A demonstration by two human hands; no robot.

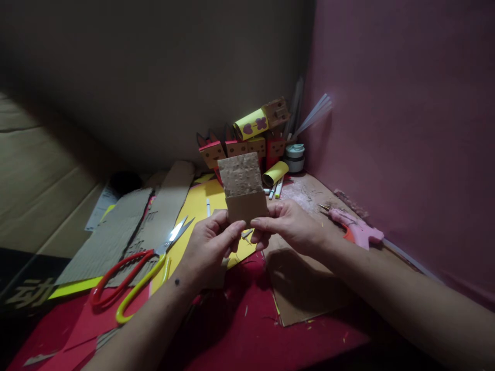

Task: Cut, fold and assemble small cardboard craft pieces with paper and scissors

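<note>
A folded piece of brown cardboard [247, 207] is held up in front of me over the table. Its upper part is rough and mottled, its lower part smooth, with a crease between them. My left hand [218, 237] pinches its lower left corner between thumb and fingers. At the lower right corner, my right hand [286, 224] grips it the same way. Beyond it stand several cardboard figures with drawn faces, among them a pointed-eared one [212, 153]. A yellow paper tube with purple shapes [252, 124] lies across their tops.
Scissors [162, 252] with red and yellow handles lie left, on cardboard strips [112, 232] and yellow paper. A pink glue gun [356, 226] rests at the right by the wall. A plain yellow tube [276, 173] and a lidded jar [295, 158] stand behind. Flat cardboard [305, 299] lies in front.
</note>
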